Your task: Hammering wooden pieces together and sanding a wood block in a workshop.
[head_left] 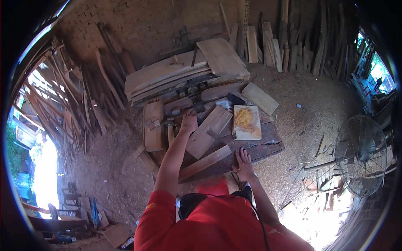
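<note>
My left hand (189, 122) reaches far out over the dark wooden workbench (268, 147), its fingers curled down among small tools and wood scraps near a light plank (208, 131); whether it grips anything I cannot tell. My right hand (243, 164) rests flat with fingers spread on the bench's near edge, beside a long narrow strip of wood (205, 162). A pale board with an orange-yellow patch (246, 121) lies to the right of the plank.
A stack of wide boards (167, 75) lies behind the bench. Planks lean along the brick wall (272, 46) and at the left (92, 100). A standing metal fan (362, 154) is at the right. Sawdust covers the floor (310, 96).
</note>
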{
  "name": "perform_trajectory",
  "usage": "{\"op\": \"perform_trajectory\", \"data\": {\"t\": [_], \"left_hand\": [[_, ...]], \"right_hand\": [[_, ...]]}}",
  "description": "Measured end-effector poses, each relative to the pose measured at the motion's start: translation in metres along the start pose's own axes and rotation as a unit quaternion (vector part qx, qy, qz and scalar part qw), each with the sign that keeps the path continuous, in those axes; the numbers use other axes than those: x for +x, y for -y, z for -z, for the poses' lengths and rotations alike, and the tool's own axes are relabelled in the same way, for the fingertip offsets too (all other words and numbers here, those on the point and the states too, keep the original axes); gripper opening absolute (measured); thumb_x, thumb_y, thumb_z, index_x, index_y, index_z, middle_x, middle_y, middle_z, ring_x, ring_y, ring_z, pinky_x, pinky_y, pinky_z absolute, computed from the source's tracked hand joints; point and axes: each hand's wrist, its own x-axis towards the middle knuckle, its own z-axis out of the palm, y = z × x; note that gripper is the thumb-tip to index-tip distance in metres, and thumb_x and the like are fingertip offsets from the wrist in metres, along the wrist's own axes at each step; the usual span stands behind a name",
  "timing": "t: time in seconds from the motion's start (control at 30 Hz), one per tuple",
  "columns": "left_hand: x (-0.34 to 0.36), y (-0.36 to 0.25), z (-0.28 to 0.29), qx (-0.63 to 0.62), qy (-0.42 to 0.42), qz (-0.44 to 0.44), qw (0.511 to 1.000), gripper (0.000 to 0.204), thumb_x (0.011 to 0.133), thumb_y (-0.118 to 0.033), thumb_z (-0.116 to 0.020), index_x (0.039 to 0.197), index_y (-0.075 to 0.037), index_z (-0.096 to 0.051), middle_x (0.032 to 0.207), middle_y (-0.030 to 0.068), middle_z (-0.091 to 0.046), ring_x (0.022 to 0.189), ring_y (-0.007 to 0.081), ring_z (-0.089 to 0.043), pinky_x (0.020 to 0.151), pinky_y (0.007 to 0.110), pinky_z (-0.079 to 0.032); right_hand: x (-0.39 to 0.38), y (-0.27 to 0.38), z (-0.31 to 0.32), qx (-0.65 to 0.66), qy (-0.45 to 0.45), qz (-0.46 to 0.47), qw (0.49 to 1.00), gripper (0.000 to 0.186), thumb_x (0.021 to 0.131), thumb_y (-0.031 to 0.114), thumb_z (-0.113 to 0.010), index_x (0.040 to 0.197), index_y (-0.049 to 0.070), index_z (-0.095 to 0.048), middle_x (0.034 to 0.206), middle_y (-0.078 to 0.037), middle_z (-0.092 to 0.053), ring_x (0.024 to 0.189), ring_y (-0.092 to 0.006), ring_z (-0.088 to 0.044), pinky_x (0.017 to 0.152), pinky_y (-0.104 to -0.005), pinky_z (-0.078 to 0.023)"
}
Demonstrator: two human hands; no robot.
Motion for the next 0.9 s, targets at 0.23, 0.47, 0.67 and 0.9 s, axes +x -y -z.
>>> {"op": "perform_trajectory", "data": {"t": [0.23,0.47,0.67,0.9], "left_hand": [[-0.008,-0.001,0.000,0.036,0.020,-0.056,0.998,0.055,0.088,-0.027,-0.075,0.136,0.000,-0.070,0.148,0.0197,-0.062,0.144,0.0368,-0.052,0.123,0.050,-0.041],[-0.037,-0.013,0.054,-0.007,-0.237,-0.101,0.966,0.025,0.094,-0.017,-0.070,0.111,-0.001,-0.078,0.125,0.0168,-0.068,0.125,0.0357,-0.063,0.109,0.049,-0.051],[-0.135,-0.065,0.089,-0.405,-0.164,0.064,0.897,0.026,0.104,-0.025,-0.069,0.104,-0.001,-0.081,0.085,0.0132,-0.077,0.071,0.0279,-0.075,0.068,0.045,-0.060],[-0.243,-0.107,0.050,-0.798,-0.013,0.237,0.554,0.038,0.107,-0.030,-0.071,0.113,0.006,-0.080,0.103,0.0132,-0.081,0.088,0.0210,-0.080,0.082,0.036,-0.069]], "right_hand": [[-0.005,-0.009,-0.005,-0.021,-0.004,0.001,1.000,0.095,0.097,0.044,-0.074,0.173,0.008,-0.031,0.181,-0.028,-0.017,0.168,-0.0447,-0.017,0.134,-0.0586,-0.020],[0.001,-0.017,0.002,-0.013,0.016,0.002,1.000,0.093,0.098,0.043,-0.074,0.172,0.007,-0.032,0.179,-0.029,-0.022,0.166,-0.0484,-0.020,0.133,-0.0607,-0.022],[0.030,0.062,0.093,0.204,-0.155,0.071,0.964,0.070,0.088,0.025,-0.085,0.149,0.001,-0.060,0.165,-0.023,-0.048,0.156,-0.0426,-0.043,0.129,-0.0589,-0.037],[0.039,0.132,0.073,-0.013,-0.070,0.325,0.943,0.078,0.086,0.042,-0.086,0.149,0.003,-0.062,0.163,-0.020,-0.052,0.158,-0.0392,-0.043,0.132,-0.0571,-0.031]]}}
